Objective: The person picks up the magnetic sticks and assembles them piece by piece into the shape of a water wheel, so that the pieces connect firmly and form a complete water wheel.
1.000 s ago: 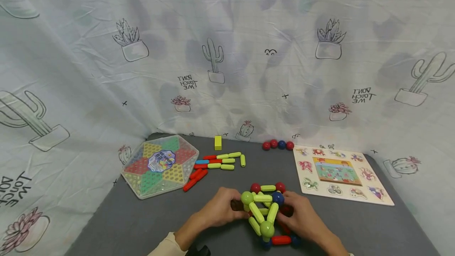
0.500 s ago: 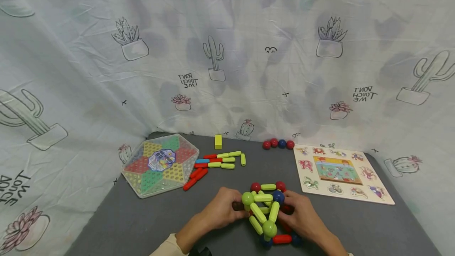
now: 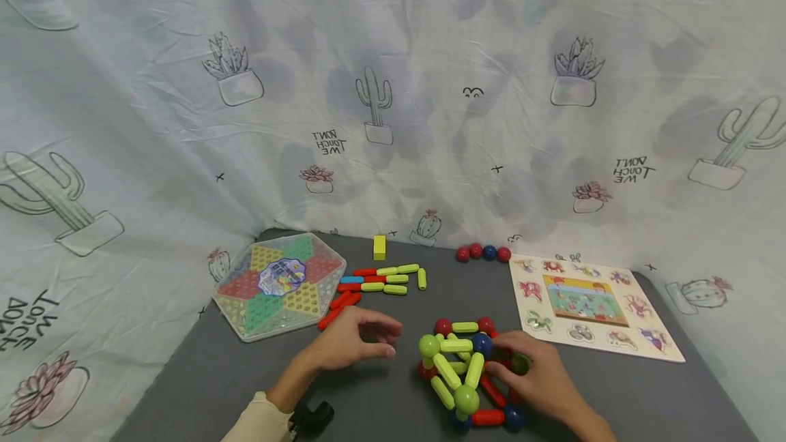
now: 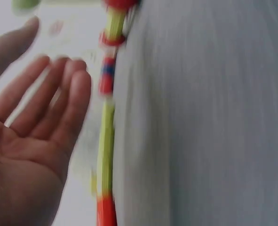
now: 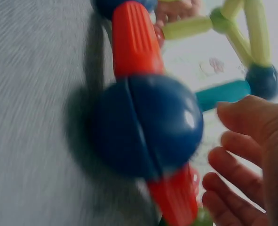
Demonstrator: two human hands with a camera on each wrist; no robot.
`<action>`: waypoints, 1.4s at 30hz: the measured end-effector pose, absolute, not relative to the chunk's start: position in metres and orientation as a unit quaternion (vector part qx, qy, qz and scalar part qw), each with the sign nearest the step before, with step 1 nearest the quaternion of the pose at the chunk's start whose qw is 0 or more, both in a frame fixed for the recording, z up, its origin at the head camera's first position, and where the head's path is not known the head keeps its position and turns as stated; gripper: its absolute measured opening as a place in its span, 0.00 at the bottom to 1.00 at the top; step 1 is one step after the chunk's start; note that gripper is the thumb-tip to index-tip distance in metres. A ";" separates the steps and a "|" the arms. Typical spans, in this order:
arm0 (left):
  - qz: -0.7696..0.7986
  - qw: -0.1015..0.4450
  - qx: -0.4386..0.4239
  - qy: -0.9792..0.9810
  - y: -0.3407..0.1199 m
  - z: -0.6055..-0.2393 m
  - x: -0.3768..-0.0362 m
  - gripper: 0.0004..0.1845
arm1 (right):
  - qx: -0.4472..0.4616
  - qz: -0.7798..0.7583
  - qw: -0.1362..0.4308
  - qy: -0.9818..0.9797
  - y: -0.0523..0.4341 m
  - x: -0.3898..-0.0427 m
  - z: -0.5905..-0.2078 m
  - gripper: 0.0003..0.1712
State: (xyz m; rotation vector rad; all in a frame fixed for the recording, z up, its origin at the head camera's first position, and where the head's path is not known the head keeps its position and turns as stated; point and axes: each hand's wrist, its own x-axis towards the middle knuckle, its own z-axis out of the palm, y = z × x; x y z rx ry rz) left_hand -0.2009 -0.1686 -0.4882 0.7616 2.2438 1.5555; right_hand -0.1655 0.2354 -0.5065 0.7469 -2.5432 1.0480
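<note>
Right hand (image 3: 535, 375) has its fingers curled round a green ball (image 3: 521, 363) at the right side of the frame (image 3: 464, 372), that rod-and-ball thing sitting on the grey table (image 3: 614, 387) right in front of the person. Left hand (image 3: 350, 342) is loose and holds nothing, fingers spread, hovering just left of the frame, not touching. Behind it, loose rods (image 3: 381, 280) and a hex board (image 3: 278, 284); a puzzle (image 3: 586, 300) and four balls (image 3: 482, 253) off to the right
</note>
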 end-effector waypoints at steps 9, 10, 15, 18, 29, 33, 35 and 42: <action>0.508 0.070 0.139 0.847 -0.260 -0.488 -0.191 0.22 | 0.177 0.435 0.133 -0.873 0.254 -0.158 -0.520 0.17; 0.494 0.066 0.140 0.856 -0.261 -0.488 -0.190 0.22 | 0.170 0.439 0.128 -0.873 0.255 -0.159 -0.521 0.17; 0.499 0.077 0.167 0.847 -0.249 -0.485 -0.186 0.22 | 0.150 0.443 0.109 -0.877 0.258 -0.161 -0.526 0.16; 0.501 0.059 0.161 0.848 -0.241 -0.485 -0.185 0.18 | 0.149 0.442 0.102 -0.879 0.258 -0.162 -0.528 0.15; 0.467 0.080 0.227 0.851 -0.190 -0.489 -0.196 0.18 | 0.142 0.492 0.069 -0.856 0.262 -0.162 -0.527 0.13; 0.380 0.033 0.284 0.880 -0.167 -0.489 -0.202 0.19 | 0.145 0.497 0.071 -0.853 0.263 -0.162 -0.527 0.14; 0.316 0.013 0.313 0.896 -0.159 -0.489 -0.206 0.19 | 0.142 0.501 0.072 -0.851 0.262 -0.163 -0.528 0.14; 0.211 -0.011 0.315 0.925 -0.142 -0.494 -0.217 0.08 | 0.133 0.505 0.071 -0.850 0.261 -0.162 -0.528 0.14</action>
